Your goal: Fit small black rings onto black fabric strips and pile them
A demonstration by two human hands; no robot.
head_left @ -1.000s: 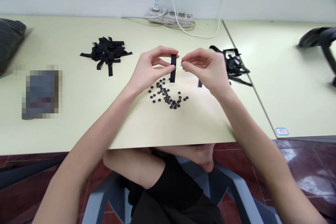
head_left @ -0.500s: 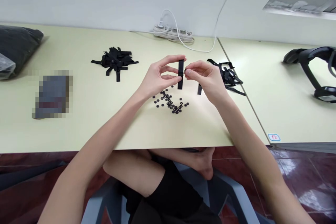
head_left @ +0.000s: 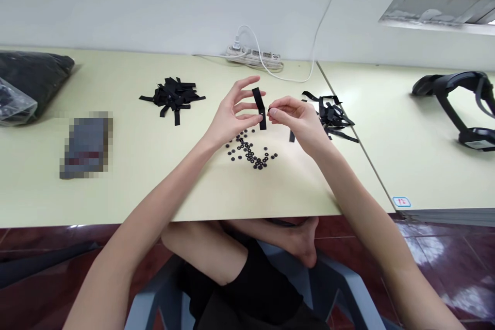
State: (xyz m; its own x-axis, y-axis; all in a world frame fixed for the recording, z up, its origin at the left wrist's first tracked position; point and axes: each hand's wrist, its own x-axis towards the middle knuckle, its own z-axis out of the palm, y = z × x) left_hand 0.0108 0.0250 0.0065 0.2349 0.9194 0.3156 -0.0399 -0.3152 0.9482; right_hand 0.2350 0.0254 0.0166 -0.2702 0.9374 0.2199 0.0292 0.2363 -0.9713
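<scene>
My left hand [head_left: 237,111] grips a short black fabric strap [head_left: 259,102] between thumb and fingers, above the table. The strap is upright and bent near its middle, with a small pale spot there. Close to the strap's right side, my right hand [head_left: 292,116] pinches a small round black piece [head_left: 269,110], mostly covered by the fingertips. Below both hands lie several small black ring-like discs [head_left: 251,154], scattered on the table. A pile of black straps [head_left: 174,94] lies beyond my left hand, and another strap pile [head_left: 332,114] is partly behind my right hand.
A white power strip [head_left: 255,55] with a cable sits against the wall. To the left are a black bag [head_left: 34,80] and a blurred flat object [head_left: 87,147]. A black headset-like device [head_left: 458,108] stands at the right, past the table seam [head_left: 363,149].
The strap, straight before, is now bent and tilted. My left index finger has lifted off its top end. My right hand has shifted slightly left with the small piece; the camera view has shifted a little.
</scene>
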